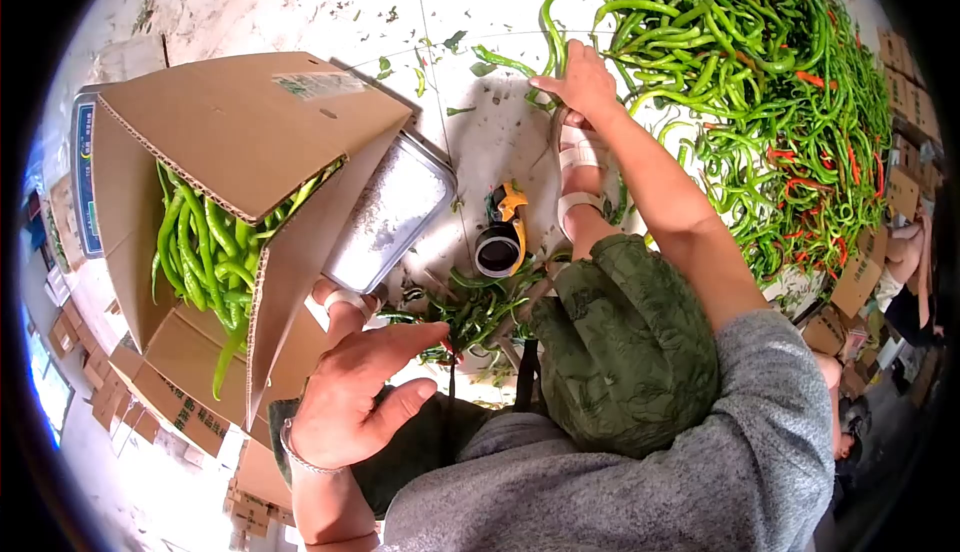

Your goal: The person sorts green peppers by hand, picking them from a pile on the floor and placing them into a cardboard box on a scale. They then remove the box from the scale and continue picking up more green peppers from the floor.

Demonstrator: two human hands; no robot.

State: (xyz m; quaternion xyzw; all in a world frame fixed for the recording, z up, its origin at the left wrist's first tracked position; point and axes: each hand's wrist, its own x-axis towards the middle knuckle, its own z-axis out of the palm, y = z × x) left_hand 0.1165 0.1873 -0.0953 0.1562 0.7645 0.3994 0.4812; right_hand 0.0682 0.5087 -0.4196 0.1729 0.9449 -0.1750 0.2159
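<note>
My right hand [582, 84] reaches down to the floor beside my foot, thumb and fingers apart. A long green chili pepper [549, 24] lies between its thumb and forefinger, right at the fingertips. Above my lap hovers my left hand [365, 392], its thumb and forefinger spread with nothing between them. Just left of it stands an open cardboard box [250, 117] with green chili peppers [205, 242] inside. To the right of my right hand spreads a big heap of green chili peppers [740, 62] with some red ones mixed in.
A tape dispenser [503, 232] with a yellow-orange handle is on the floor between my feet. Pepper scraps and leaves [480, 312] lie close in front of me. A metal scale platform [395, 212] shows beside the box. More cardboard boxes [860, 272] and another person [905, 272] are at the right.
</note>
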